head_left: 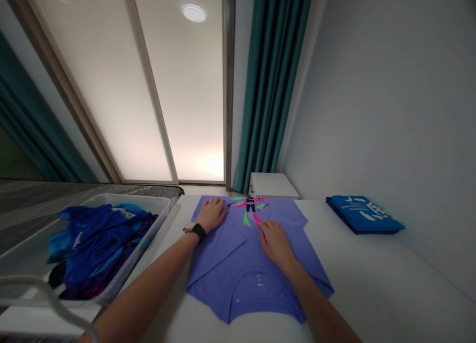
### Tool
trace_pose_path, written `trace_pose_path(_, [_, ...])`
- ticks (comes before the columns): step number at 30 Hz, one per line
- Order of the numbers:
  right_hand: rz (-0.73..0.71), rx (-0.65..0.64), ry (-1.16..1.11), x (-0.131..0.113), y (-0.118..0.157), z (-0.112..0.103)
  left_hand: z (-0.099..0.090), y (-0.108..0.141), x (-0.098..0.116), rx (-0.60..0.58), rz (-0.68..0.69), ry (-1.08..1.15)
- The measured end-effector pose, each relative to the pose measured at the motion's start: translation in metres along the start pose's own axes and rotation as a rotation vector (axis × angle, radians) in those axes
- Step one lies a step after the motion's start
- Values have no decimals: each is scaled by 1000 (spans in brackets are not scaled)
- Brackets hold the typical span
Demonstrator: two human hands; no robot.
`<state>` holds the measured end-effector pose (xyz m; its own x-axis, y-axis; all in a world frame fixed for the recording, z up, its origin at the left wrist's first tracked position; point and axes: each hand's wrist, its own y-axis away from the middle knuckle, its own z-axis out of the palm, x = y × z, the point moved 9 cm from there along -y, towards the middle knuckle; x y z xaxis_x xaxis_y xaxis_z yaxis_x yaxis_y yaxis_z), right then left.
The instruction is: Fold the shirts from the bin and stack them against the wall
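Note:
A lavender-blue T-shirt [256,256] lies spread on the white table, its neckline toward me. The left side is folded inward, with that sleeve lying across the body of the shirt. Pink, green and black print shows at the far end. My left hand [211,214], with a watch [195,230] on the wrist, lies flat on the shirt's far left part, fingers stretched out. Resting on the middle of the shirt, just below the print, is my right hand [277,244], its fingers slightly bent and holding nothing visible.
To the left stands a white plastic bin [163,204] with crumpled blue and purple clothes [102,241]. A folded blue garment [362,215] lies on the table [372,283] at the right, near the wall. Beyond the table are a white cabinet [273,184] and a teal curtain [273,85].

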<state>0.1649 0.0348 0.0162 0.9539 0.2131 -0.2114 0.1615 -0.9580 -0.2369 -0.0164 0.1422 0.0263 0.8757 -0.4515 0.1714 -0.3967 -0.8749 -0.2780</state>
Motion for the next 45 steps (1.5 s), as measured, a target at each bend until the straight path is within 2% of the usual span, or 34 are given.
trace_pose_path(4, [-279, -55, -59, -55, 16, 3, -9, 25, 21, -19, 172, -12])
trace_pose_path(7, [-394, -119, -92, -80, 29, 14, -3, 50, 26, -78, 241, -2])
trace_pose_path(13, [-347, -254, -100, -74, 36, 38, 17, 75, 8, -141, 168, -13])
trace_pose_path(17, [-331, -273, -102, -72, 35, 39, 16, 76, 1, -130, 153, -6])
trace_pose_path(20, [-322, -270, -107, -74, 35, 36, 6, 75, -16, -83, 93, -1])
trace_pose_path(25, [-300, -281, -111, -75, 36, 35, -19, 76, -68, 49, -77, 24])
trace_pose_path(28, [-295, -275, -116, -74, 34, 34, -23, 75, -95, 90, -181, 92])
trace_pose_path(31, [-286, -253, -119, -74, 30, 31, -21, 72, -109, 101, -252, 124])
trace_pose_path(34, [-270, -216, -119, -76, 18, 27, -17, 69, -111, 90, -294, 120])
trace_pose_path(37, [-295, -174, -129, -85, -8, 26, -15, 68, -110, 75, -317, 111])
trace_pose_path(40, [-281, -131, -117, -92, -49, 33, -15, 68, -108, 69, -311, 112])
trace_pose_path(45, [-132, -75, -23, -84, -116, 51, -17, 70, -106, 61, -309, 130])
